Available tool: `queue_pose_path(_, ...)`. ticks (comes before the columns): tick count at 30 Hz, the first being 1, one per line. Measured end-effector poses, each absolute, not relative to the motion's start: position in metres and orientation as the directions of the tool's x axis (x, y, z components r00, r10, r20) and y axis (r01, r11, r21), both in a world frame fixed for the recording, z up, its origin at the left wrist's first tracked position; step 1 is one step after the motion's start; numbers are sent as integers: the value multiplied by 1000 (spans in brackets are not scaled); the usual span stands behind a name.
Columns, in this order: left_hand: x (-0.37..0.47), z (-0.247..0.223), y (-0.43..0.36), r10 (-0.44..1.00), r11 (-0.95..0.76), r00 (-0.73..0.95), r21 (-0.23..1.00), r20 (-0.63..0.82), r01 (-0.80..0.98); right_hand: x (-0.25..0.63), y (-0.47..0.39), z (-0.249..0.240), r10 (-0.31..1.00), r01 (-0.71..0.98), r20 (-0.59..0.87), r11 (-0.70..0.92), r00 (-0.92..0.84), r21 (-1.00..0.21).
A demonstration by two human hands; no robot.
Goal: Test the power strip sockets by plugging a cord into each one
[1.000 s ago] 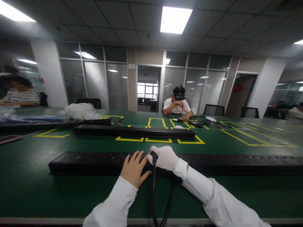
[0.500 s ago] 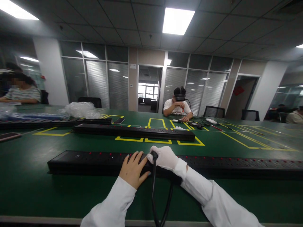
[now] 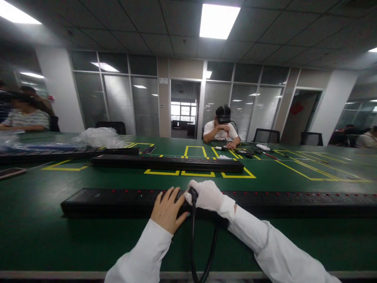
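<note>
A long black power strip with a row of small red dots lies across the green table in front of me. My left hand, bare, rests on it with the fingers spread. Just to the right, my right hand, in a white glove, is closed around a black power plug at the top of the strip. A black cable drops from the plug and loops over the table's near edge. Whether the plug's pins sit in a socket is hidden by the glove.
Behind lies a second black power strip among yellow tape markings. Clear plastic wrap and a phone are at left. Across the table sits a person near tangled cables and a white device.
The view has shifted slightly, so the hands and strip appear a little further right. Both hands keep their places on the strip, and the right hand still grips the plug.
</note>
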State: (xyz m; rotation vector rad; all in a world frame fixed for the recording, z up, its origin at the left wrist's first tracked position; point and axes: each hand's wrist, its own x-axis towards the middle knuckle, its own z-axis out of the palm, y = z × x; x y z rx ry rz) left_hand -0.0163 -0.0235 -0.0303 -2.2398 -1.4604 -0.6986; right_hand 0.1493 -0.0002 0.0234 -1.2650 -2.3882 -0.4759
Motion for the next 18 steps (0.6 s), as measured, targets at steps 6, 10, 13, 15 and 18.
queue_pose_path(6,-16,-30,-23,738,-392,338,-37,584,919,149,-3,27,716,833,490,552,-498,39)
queue_pose_path(10,-16,-30,-23,741,-394,336,-28,581,919,149,-3,31,691,790,501,612,-522,-21)
queue_pose_path(13,-16,-30,-23,747,-388,332,-28,576,921,151,3,31,712,778,489,620,-504,-100)
queue_pose_path(15,-16,-29,-24,745,-383,332,-37,578,923,153,7,30,737,768,465,618,-491,-169)
queue_pose_path(18,-15,-28,-25,743,-381,332,-40,581,924,155,11,29,761,758,441,609,-477,-232)
